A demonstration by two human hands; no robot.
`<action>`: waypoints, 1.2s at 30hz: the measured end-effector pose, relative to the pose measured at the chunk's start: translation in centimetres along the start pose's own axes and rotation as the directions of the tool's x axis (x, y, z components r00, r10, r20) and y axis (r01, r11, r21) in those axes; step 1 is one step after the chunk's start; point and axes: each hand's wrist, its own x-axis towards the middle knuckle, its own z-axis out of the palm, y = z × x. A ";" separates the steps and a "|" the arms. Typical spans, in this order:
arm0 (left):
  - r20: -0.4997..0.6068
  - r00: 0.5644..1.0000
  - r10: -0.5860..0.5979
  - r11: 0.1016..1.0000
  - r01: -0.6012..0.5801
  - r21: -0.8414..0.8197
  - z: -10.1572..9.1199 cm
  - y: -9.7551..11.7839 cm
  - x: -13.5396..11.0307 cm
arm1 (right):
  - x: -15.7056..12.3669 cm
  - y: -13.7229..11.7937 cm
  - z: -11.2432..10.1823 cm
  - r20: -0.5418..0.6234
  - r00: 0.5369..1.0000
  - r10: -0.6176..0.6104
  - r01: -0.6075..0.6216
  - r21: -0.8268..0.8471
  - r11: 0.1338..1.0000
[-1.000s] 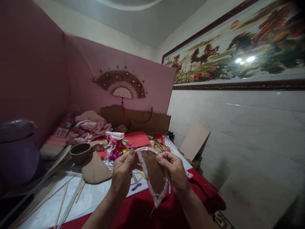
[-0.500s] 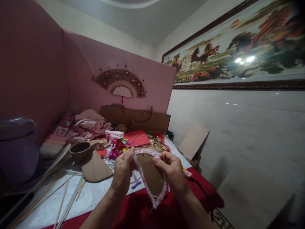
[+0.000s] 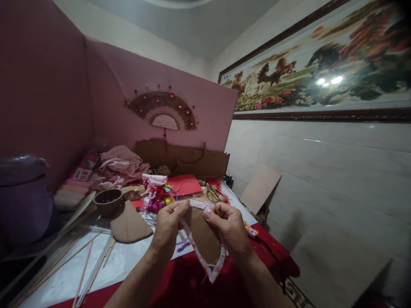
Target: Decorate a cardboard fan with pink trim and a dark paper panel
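Note:
Between my hands is a brown cardboard piece (image 3: 204, 237) edged with pale, pink-patterned cloth, its pointed end hanging down. My left hand (image 3: 169, 224) pinches the upper left of its edge, thumb and index finger on the cloth border. At the upper right, my right hand (image 3: 228, 224) grips the edge with the thumb lying on the cardboard's face. A thin stick tip pokes out by the lower point. My fingers hide parts of the top border.
A fan-shaped cardboard piece (image 3: 131, 223) and a brown bowl (image 3: 108, 202) stand left. Behind lie scissors (image 3: 215, 194), red paper (image 3: 185, 185) and pink cloth (image 3: 123, 164). Thin sticks (image 3: 84, 269) lie front left. A decorated fan (image 3: 163, 110) hangs on the pink panel.
My left hand has shifted slightly right along the top edge, its fingers now bent over the cloth border. The cardboard piece has tilted a little; my right hand keeps its hold.

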 end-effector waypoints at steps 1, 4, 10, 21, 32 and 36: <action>0.008 1.000 -0.009 1.000 0.009 0.016 0.0 0.0 0.0 | 0.0 0.0 0.0 0.002 1.000 0.002 -0.002 0.000 1.000; 0.029 0.999 -0.028 0.998 0.027 0.049 -0.1 0.0 -0.1 | 0.1 0.2 0.0 0.007 1.000 0.019 -0.019 0.004 1.000; 0.050 0.994 -0.098 0.993 0.101 -0.054 0.1 0.0 0.0 | 0.7 0.4 -0.1 0.018 0.997 0.071 -0.072 0.067 0.995; 0.009 0.999 -0.037 0.999 0.036 0.030 -0.4 -0.4 0.5 | 2.4 0.3 -0.6 0.189 0.951 0.244 -0.273 0.146 0.951; -0.001 0.999 -0.032 0.995 0.032 0.097 -0.5 -0.5 0.7 | 2.2 0.4 0.4 0.066 0.985 0.156 -0.152 -0.069 0.986; -0.024 1.000 -0.014 0.993 0.017 0.121 -0.6 -0.8 0.9 | 2.2 0.8 0.4 0.042 0.998 0.049 -0.043 -0.148 0.988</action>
